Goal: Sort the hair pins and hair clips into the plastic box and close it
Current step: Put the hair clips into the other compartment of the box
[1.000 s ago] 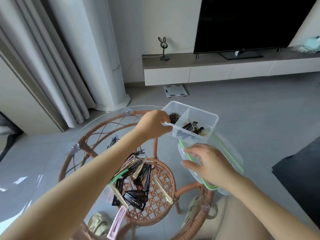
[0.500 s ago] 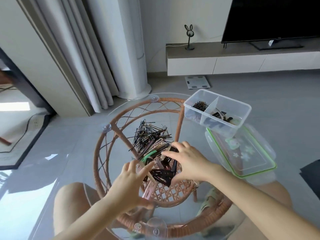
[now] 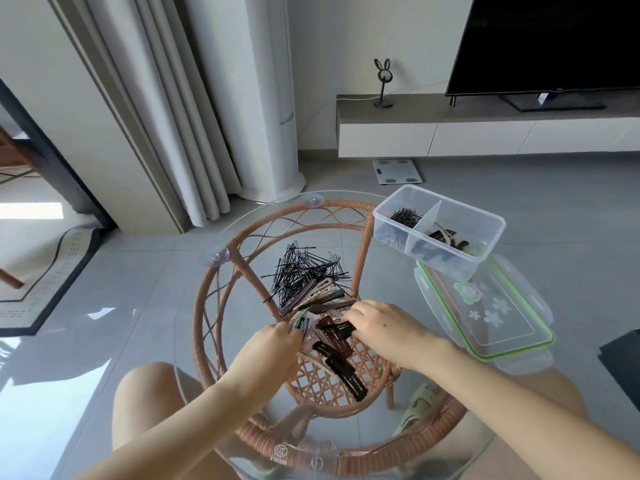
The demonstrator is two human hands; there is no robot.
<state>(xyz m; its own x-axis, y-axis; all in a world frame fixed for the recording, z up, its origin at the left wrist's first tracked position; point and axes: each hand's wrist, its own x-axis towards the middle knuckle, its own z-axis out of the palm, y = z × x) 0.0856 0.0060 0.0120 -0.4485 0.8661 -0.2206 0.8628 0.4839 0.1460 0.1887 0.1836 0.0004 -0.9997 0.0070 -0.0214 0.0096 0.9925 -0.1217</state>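
The hair clips (image 3: 334,336), dark brown, black and pink, lie heaped in the middle of the round glass worktop (image 3: 194,317), with a loose pile of black hair pins (image 3: 300,271) just beyond them on the far side. Both hands are down in the clip heap. The left hand (image 3: 273,344) has its fingers pinched on a green clip (image 3: 300,320) at the heap's left edge. The right hand (image 3: 384,329) lies over the right side of the heap with its fingers curled onto the dark clips; whether it grips one cannot be told. At the far right of the worktop stands the clear plastic box (image 3: 485,251), open, with a divider: pins in its left compartment, clips in its right. Its green-rimmed lid (image 3: 485,320) lies flat just nearer, touching the box. A wicker frame (image 3: 204,306) shows under the glass.
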